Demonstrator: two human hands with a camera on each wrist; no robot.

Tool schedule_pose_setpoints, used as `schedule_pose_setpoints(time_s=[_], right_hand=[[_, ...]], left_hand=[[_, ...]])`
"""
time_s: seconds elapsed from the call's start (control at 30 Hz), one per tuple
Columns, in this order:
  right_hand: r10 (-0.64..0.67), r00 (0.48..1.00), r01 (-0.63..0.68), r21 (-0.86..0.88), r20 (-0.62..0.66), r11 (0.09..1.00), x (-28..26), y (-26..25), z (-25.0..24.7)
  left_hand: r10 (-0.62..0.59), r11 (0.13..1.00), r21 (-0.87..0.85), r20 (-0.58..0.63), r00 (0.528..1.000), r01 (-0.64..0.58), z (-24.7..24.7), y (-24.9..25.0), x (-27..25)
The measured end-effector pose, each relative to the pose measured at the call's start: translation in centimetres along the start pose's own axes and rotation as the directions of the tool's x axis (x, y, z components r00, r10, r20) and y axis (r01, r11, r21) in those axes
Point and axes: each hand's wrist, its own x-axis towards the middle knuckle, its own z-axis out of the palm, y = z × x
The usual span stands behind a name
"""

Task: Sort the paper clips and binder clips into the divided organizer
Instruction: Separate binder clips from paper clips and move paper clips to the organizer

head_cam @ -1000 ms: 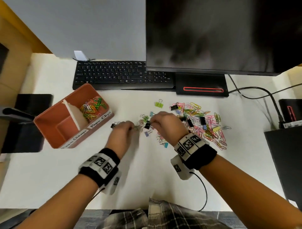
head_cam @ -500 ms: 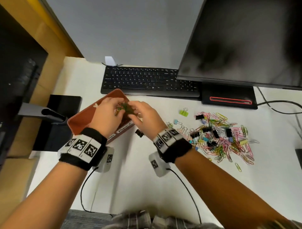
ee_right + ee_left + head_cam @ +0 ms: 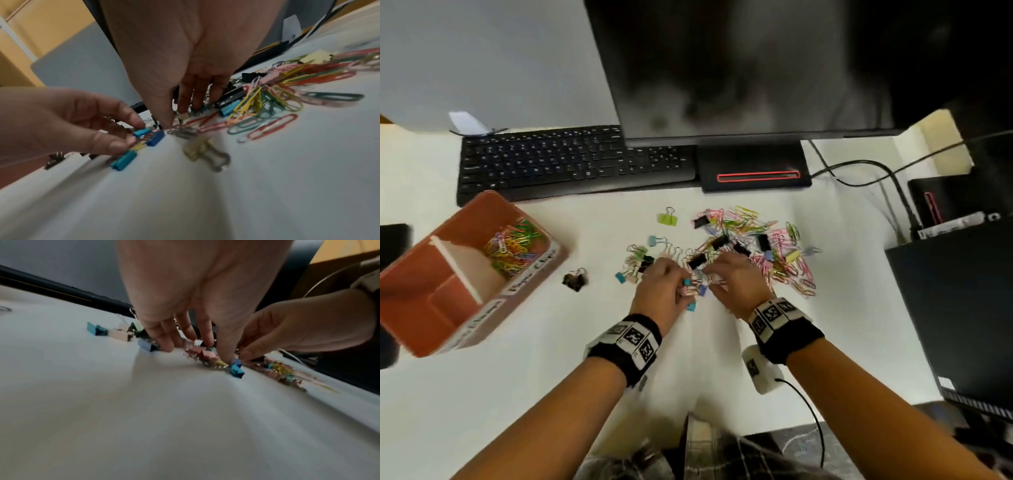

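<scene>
The orange divided organizer stands at the left, with coloured paper clips in its far compartment. A mixed pile of paper clips and binder clips lies in front of the monitor. Both hands are down at the pile's near left edge. My left hand pinches small binder clips; in the right wrist view a teal binder clip sits between its thumb and finger. My right hand curls thumb and fingers round small binder clips beside it. Motion blur hides the exact grip.
A lone black binder clip lies between organizer and pile, and a green binder clip farther back. A black keyboard, monitor base and cables line the rear. A dark box stands at the right.
Half a second ago both hands were over the organizer's far compartment with paper clips. They have come back right to the pile and closed on small binder clips.
</scene>
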Motion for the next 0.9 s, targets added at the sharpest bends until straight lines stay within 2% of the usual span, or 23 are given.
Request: schedule_pose_setpoints(time_s=[0.1,0.2,0.3,0.4,0.47,0.57,0.67,0.8,0.9], right_hand=[[0.071,0.995,-0.063,-0.114,0.067,0.992,-0.5,1.3,-1.0],[0.119,0.99,-0.111,-0.102,0.071,0.989,-1.0,1.9,-1.5],[0.014,1.0,-0.013,-0.071,0.009,0.997,-1.3,1.6,-1.0],[-0.11,0.993,0.11,-0.009,0.033,0.994,-0.7,0.3,-0.3],[-0.131,0.988,0.133,-0.014,0.077,0.991,0.0,-0.6,0.3],[-0.078,0.987,0.086,-0.049,0.142,0.995,1.0,-1.4,1.2],[-0.081,0.991,0.081,0.002,0.11,0.997,1.3,-1.3,1.4],[-0.092,0.993,0.088,0.07,0.067,0.994,0.3,-0.1,0.7],[-0.076,0.996,0.073,0.054,0.043,0.996,-0.6,1.2,0.0]], left_hand=[[-0.051,0.997,-0.053,-0.009,0.999,0.051,0.2,-0.8,-0.4],[-0.052,0.994,-0.097,-0.04,0.998,0.048,-0.6,-2.1,-1.2],[-0.069,0.993,-0.097,-0.025,0.997,0.066,-1.2,-2.8,-1.8],[-0.063,0.993,-0.109,-0.075,0.995,0.054,-1.0,-2.2,-1.5],[-0.071,0.995,-0.079,-0.08,0.994,0.065,-0.6,-1.6,-0.8],[-0.136,0.99,-0.043,-0.033,0.99,0.135,-0.1,-1.0,0.0],[-0.184,0.98,-0.089,-0.089,0.979,0.176,0.0,-1.1,-0.1],[-0.238,0.961,-0.198,-0.236,0.942,0.193,-1.2,-1.6,-1.2],[-0.298,0.939,-0.255,-0.262,0.918,0.232,-2.5,-2.7,-2.2]])
